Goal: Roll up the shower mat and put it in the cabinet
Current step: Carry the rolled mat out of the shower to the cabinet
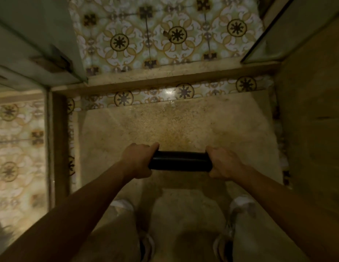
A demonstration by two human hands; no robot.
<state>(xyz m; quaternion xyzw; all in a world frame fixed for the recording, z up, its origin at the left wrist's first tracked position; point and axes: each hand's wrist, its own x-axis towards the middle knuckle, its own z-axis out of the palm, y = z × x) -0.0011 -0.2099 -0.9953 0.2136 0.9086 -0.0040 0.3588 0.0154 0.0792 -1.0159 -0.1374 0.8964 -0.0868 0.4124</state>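
A dark, tightly rolled shower mat lies crosswise in front of me, held level above the beige stone shower floor. My left hand grips its left end and my right hand grips its right end. Both ends of the roll are hidden inside my fists. No cabinet is clearly in view.
A raised stone threshold crosses ahead, with patterned floor tiles beyond. A glass door panel stands at the left and another glass edge at the right. A plain wall is close on the right. My legs and shoes are below.
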